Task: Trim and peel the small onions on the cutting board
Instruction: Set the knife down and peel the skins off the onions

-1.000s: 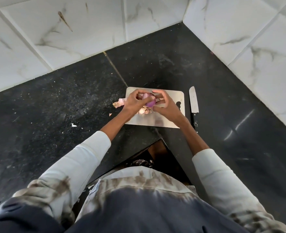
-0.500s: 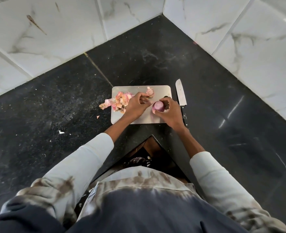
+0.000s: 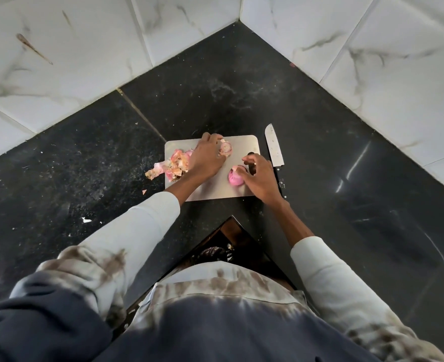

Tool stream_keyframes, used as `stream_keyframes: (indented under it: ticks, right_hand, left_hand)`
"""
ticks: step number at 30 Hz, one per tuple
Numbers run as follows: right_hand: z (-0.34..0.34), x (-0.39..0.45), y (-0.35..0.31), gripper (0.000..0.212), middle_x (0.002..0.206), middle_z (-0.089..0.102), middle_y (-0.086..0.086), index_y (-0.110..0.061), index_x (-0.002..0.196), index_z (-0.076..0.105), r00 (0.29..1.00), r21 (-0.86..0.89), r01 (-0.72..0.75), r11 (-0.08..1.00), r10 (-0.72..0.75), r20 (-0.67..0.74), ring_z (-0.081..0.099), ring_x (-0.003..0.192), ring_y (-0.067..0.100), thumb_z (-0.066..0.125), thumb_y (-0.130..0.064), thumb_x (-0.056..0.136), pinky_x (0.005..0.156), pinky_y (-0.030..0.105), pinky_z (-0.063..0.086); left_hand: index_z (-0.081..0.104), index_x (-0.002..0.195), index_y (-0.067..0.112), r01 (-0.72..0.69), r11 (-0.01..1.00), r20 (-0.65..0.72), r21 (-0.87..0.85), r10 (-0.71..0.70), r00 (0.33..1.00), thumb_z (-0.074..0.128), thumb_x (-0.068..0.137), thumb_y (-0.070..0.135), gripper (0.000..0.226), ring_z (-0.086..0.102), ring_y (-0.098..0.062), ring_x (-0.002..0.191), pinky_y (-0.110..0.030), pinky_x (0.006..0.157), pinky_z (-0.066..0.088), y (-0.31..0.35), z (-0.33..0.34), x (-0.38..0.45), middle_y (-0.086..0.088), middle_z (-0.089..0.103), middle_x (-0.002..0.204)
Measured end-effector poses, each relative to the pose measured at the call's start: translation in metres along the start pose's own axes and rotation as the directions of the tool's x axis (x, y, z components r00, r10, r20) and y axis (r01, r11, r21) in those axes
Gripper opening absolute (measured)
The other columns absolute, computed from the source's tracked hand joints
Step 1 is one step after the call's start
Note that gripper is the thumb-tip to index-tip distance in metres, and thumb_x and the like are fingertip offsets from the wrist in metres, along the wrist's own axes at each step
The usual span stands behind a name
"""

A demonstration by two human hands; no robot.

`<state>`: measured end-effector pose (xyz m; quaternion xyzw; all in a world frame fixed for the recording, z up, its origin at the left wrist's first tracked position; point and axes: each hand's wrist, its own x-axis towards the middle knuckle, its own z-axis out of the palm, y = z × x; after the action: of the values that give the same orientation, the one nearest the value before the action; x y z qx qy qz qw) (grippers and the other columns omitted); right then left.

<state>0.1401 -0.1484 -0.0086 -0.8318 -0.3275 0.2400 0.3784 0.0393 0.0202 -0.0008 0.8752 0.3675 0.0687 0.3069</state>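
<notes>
The left hand [image 3: 207, 159] reaches the unpeeled onion [image 3: 226, 148] at the cutting board's [image 3: 244, 143] far edge; whether its grip has closed cannot be told. The right hand [image 3: 260, 180] rests released fingers on the peeled onion [image 3: 235, 178]. The knife [image 3: 274, 148] lies just right of it.

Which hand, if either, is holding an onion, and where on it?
The left hand grips the unpeeled onion by its side; the right hand only touches the peeled onion.

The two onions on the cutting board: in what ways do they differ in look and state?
The peeled onion, under the right hand, is smooth and bright pink; the unpeeled onion, touched by the left hand, is paler, with dry papery skin still on it. The peeled onion lies nearer the person, the unpeeled onion near the far edge. Both are small and lie on the cutting board.
</notes>
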Motion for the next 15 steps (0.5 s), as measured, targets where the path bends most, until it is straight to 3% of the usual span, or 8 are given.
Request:
stream_keyframes:
  ticks: [2,5,9,12,13,15]
  right_hand:
    - [-0.002,0.005,-0.003,0.045,0.117,0.069,-0.008,-0.023,0.12,0.066,0.999,-0.003,-0.01,1.0,0.009,-0.053,0.064,0.113,0.016,0.064,-0.056,0.09,0.098,0.041,0.056]
    - [-0.007,0.011,-0.008,0.018,0.113,0.07,-0.009,-0.021,0.115,0.068,0.996,-0.025,0.003,1.0,-0.005,-0.093,0.065,0.11,0.016,0.064,-0.028,0.099,0.099,0.044,0.056]
    - [-0.01,0.015,-0.017,0.022,0.11,0.07,-0.009,-0.021,0.113,0.07,0.992,-0.049,0.033,0.998,-0.038,-0.119,0.063,0.107,0.015,0.06,-0.009,0.098,0.096,0.037,0.056]
    - [-0.01,0.018,-0.021,0.03,0.105,0.069,-0.011,-0.023,0.112,0.069,0.989,-0.043,0.055,0.998,-0.06,-0.137,0.063,0.104,0.013,0.06,-0.001,0.094,0.094,0.038,0.057]
    - [-0.009,0.018,-0.024,0.034,0.105,0.068,-0.012,-0.024,0.113,0.067,0.987,-0.044,0.07,0.997,-0.076,-0.143,0.064,0.104,0.012,0.061,0.001,0.092,0.093,0.039,0.058]
    - [-0.007,0.02,-0.032,0.042,0.109,0.065,-0.015,-0.028,0.116,0.063,0.985,-0.036,0.099,0.994,-0.103,-0.135,0.063,0.107,0.013,0.064,0.004,0.088,0.091,0.04,0.059]
  left_hand:
    - [0.047,0.151,0.024,-0.031,0.997,0.041,0.066,0.029,0.999,0.076,0.095,0.03,0.063,0.057,-0.027,0.129,-0.037,0.093,0.058,0.003,0.004,0.006,-0.007,0.046,0.148]
    - [0.046,0.152,0.028,-0.074,0.987,0.117,0.141,0.057,0.991,0.076,0.095,0.036,0.065,0.055,-0.028,0.131,-0.038,0.088,0.058,0.004,0.011,0.014,-0.007,0.044,0.148]
    - [0.057,0.142,0.024,-0.025,0.994,0.083,0.106,0.016,0.996,0.073,0.098,0.03,0.048,0.059,-0.027,0.126,-0.035,0.089,0.056,0.004,0.018,0.02,-0.006,0.049,0.144]
    - [0.064,0.13,0.021,0.107,0.976,0.025,-0.191,-0.105,0.994,0.072,0.097,0.031,0.035,0.064,-0.021,0.113,-0.029,0.086,0.053,0.006,0.016,0.019,-0.004,0.063,0.13]
    - [0.066,0.124,0.021,0.175,0.928,0.029,-0.328,-0.175,0.984,0.072,0.097,0.034,0.031,0.067,-0.019,0.108,-0.028,0.085,0.054,0.009,0.012,0.018,-0.002,0.069,0.122]
    - [0.072,0.115,0.016,0.33,0.736,0.139,-0.591,-0.311,0.94,0.066,0.101,0.044,0.031,0.073,-0.017,0.095,-0.026,0.078,0.056,0.014,0.001,0.016,0.0,0.077,0.102]
